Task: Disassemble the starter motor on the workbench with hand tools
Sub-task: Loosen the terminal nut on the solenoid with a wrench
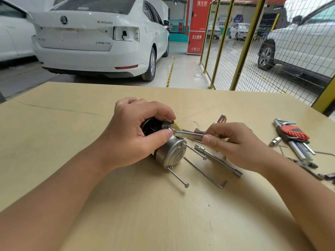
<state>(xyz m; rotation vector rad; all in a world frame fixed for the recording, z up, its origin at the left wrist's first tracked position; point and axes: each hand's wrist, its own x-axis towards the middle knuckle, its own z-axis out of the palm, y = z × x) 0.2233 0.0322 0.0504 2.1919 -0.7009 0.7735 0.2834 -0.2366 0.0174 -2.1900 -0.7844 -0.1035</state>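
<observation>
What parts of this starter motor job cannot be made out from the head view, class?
- Wrench jaw: hidden where it meets the motor, behind the left hand thumb.
- Wrench handle: covered by the right hand.
- Motor's far end: under the left hand.
- Tools at the right edge: cut off by the frame.
</observation>
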